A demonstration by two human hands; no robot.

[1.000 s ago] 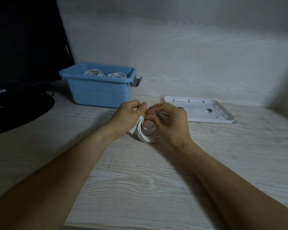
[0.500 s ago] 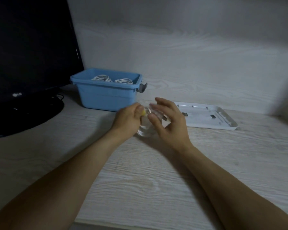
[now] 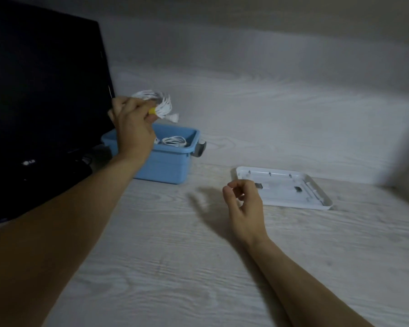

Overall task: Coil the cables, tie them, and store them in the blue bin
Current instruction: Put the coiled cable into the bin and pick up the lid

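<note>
On the pale wood-grain desk (image 3: pixel 198 279), everything can be placed from one landmark — the blue bin (image 3: pixel 165 164). One desk, and one matching wall panel (image 3: pixel 269 102) rising behind the bin. One black monitor (image 3: pixel 40 90) stands to the left of the bin, its stand spreading over the desk toward the bin's left end. One white lid (image 3: pixel 316 197) lies flat on the desk to the right of the bin, well apart from it, underside up.

One bin, open-topped, with a grey latch (image 3: pixel 201 148) on its right end. Inside it white coiled cables (image 3: pixel 174 140) are visible; one coil shows plainly, and a second part peeks out from behind the wrist, so the exact count cannot be told.

Two hands, both bare. The left hand (image 3: pixel 134 125) is raised above the bin's left half, its fingers curled tight round one white cable bundle (image 3: pixel 162 106), gripping it at a yellow tie (image 3: pixel 152 111). The bundle is blurred, its loops fanning up and to the right of the fist, with one white plug end sticking out just above the bin's rim. It is held in the air over the bin, not touching it.

The right hand (image 3: pixel 244 208) hangs above the desk to the right of the bin and in front of it, just beside the lid's near left corner — fingers loosely curled, thumb near the forefinger, holding nothing. Its shadow falls on the desk between it and the bin.
</note>
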